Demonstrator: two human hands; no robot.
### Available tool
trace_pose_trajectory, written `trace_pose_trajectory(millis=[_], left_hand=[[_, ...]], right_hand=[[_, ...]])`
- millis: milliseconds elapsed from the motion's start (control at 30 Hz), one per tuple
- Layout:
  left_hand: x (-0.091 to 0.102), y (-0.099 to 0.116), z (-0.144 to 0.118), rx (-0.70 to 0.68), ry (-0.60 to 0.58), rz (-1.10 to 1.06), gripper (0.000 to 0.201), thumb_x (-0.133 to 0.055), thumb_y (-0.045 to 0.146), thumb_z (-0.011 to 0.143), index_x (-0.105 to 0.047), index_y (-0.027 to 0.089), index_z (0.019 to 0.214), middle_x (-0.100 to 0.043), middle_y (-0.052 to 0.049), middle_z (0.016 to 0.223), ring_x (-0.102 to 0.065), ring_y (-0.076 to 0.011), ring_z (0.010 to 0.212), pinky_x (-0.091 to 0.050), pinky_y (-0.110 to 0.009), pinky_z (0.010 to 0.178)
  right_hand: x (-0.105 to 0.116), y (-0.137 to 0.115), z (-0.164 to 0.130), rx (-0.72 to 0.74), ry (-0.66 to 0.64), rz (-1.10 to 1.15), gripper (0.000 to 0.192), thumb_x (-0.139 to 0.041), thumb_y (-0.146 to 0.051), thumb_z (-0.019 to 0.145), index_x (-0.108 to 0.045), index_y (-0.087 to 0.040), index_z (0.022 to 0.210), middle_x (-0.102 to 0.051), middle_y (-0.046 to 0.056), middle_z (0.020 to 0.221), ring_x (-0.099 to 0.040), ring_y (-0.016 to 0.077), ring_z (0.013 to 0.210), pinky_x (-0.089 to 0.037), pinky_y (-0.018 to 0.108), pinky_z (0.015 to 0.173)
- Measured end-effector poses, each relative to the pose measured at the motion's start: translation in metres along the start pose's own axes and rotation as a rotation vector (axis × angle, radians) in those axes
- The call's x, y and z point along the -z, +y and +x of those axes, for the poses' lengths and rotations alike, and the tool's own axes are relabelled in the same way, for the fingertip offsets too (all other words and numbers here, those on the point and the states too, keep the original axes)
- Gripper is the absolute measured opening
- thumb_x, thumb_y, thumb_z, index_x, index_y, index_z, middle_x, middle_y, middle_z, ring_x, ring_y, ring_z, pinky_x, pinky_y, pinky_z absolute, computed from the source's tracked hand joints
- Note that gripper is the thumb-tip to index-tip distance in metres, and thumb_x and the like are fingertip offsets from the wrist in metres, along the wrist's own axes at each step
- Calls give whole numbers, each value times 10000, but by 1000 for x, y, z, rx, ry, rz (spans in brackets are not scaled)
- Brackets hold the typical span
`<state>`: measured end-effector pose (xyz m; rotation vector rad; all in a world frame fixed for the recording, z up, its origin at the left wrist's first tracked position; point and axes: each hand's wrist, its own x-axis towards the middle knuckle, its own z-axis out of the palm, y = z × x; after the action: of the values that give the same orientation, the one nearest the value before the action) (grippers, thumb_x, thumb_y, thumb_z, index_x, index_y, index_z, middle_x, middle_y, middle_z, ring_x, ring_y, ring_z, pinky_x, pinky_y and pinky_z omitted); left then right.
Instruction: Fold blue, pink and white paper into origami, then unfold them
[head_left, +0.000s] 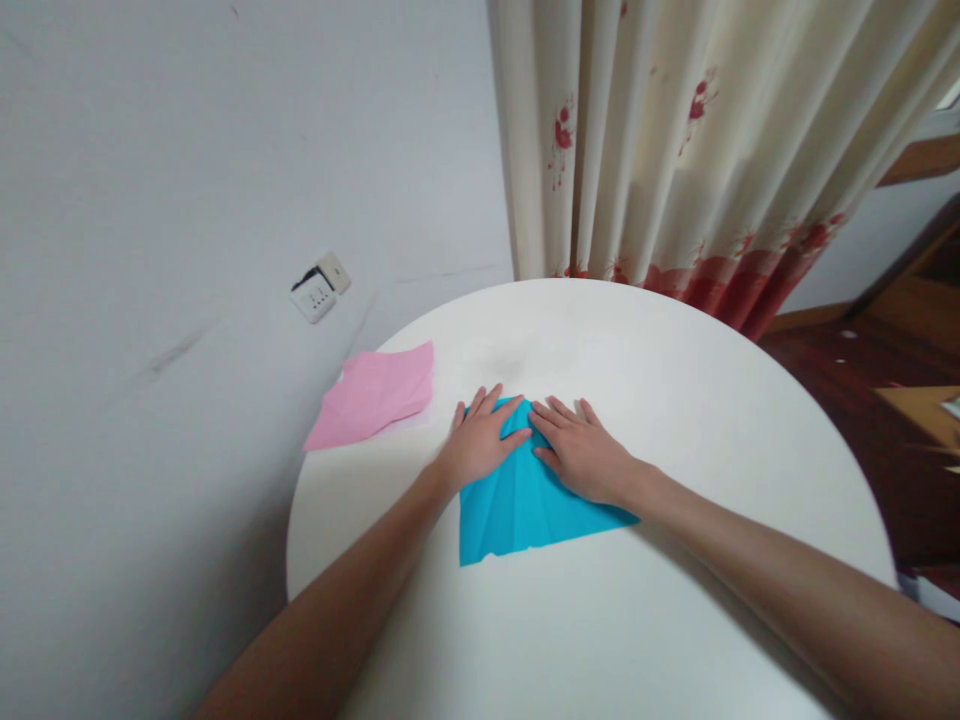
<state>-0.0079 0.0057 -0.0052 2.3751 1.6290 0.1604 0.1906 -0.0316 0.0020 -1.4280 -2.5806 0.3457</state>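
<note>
A sheet of blue paper (517, 510) with creases and a ragged near edge lies on the white round table (645, 630). My left hand (484, 440) rests flat on its upper left part, fingers spread. On the upper right part of the same sheet lies my right hand (577, 450), also flat with fingers apart. The two thumbs point towards each other with a small gap of blue paper between them. Both hands cover parts of the sheet's far edge. Neither hand grips anything.
Wrinkled pink paper (375, 395) lies at the table's left edge, with a paler sheet partly under it. A wall socket (313, 297) is on the wall at left. Behind the table hangs a cream and red curtain (637, 150). Wooden furniture (919, 310) stands at right.
</note>
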Motion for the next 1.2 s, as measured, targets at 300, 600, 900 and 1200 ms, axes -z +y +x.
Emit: trace_pose_trajectory(millis=[300, 600, 900, 1200], left_hand=[[1, 1, -1, 4, -8, -3, 638, -389, 629, 925, -339, 353, 1499, -167, -61, 1635, -83, -323, 1507, -84, -618, 1165], [4, -7, 1, -21, -38, -11, 634, -376, 648, 919, -352, 375, 1491, -168, -52, 1636, -71, -337, 1505, -85, -631, 1158], [19, -39, 10, 37, 116, 50, 615, -537, 530, 865, -542, 174, 1366, -505, -151, 1421, -444, -302, 1332, -323, -430, 1126], [29, -38, 8, 143, 91, -70, 520, -667, 522, 766, -631, 177, 1154, -632, -96, 1014, -621, -264, 950, -482, -363, 867]], right_hand=[[0, 0, 1, 1, 8, -2, 538, -361, -344, 997, -367, -138, 1494, -308, 120, 1583, -229, 320, 1475, -170, 624, 1166], [1, 3, 0, 20, 2, -17, 529, -337, -391, 1009, -361, -214, 1507, -299, 85, 1593, -229, 340, 1471, -172, 642, 1152], [2, 7, 1, -19, 16, -52, 518, -359, -399, 1004, -403, -212, 1485, -329, 99, 1580, -226, 342, 1471, -152, 646, 1159], [5, 14, 2, -18, 16, -29, 495, -371, -360, 1003, -418, -216, 1474, -335, 109, 1575, -257, 349, 1458, -162, 684, 1135]])
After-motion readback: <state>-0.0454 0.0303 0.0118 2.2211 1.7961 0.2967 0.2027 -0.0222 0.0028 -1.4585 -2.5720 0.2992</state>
